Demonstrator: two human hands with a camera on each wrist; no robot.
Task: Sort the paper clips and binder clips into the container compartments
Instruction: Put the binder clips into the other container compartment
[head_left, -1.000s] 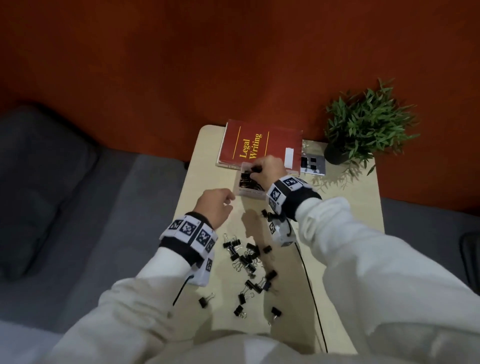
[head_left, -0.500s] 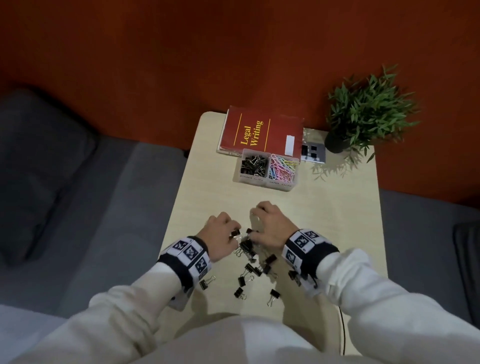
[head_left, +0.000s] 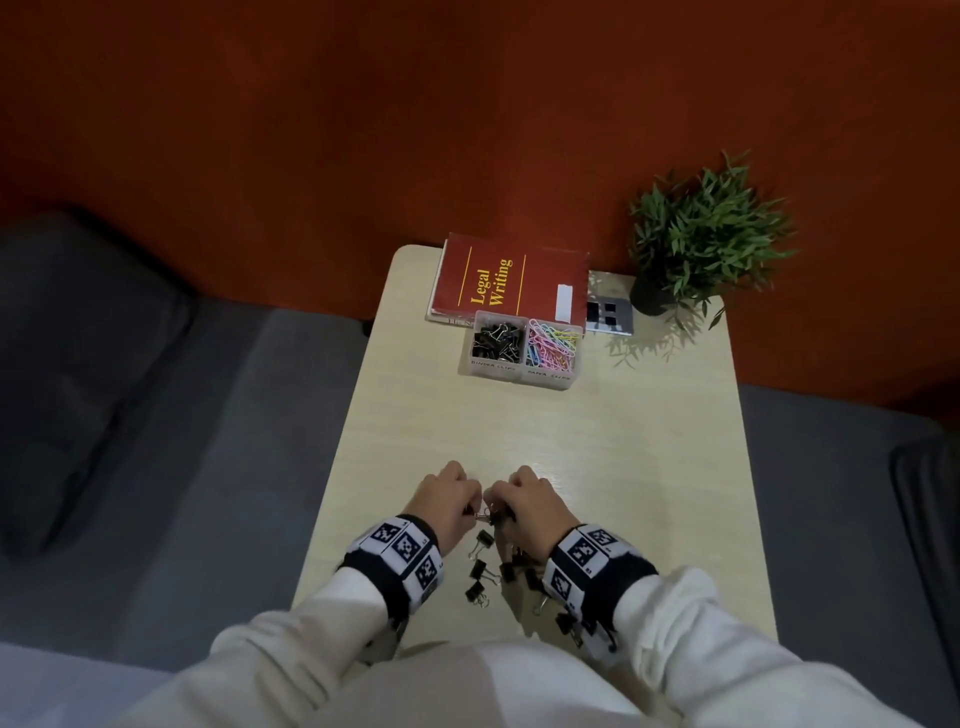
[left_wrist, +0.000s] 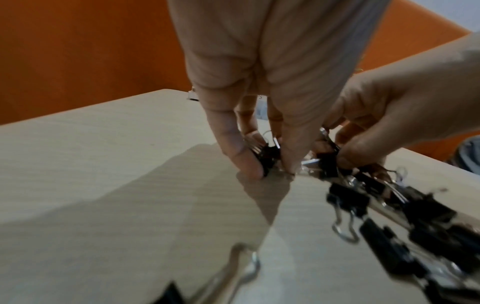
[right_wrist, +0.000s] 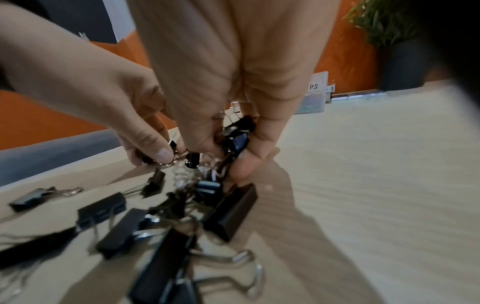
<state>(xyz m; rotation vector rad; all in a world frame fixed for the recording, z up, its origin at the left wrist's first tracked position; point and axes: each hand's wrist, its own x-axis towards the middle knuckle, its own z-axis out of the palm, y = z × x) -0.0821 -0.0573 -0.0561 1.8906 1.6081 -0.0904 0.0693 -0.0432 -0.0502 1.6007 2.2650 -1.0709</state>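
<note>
Head view shows both hands meeting near the counter's (head_left: 597, 467) front edge. Left hand (head_left: 445, 499) pinches a binder clip (left_wrist: 270, 158); right hand (head_left: 530, 501) grips several binder clips (right_wrist: 237, 135).

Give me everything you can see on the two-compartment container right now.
The container is a small clear plastic box with two side-by-side compartments. It stands upright at the table's far end, against the near edge of the red book, apart from both hands. The left compartment holds black binder clips, the right one pastel paper clips. Small labels run along its front wall; the left looks like "BINDER CLIPS", the right is too small to read surely. No lid is visible.
</note>
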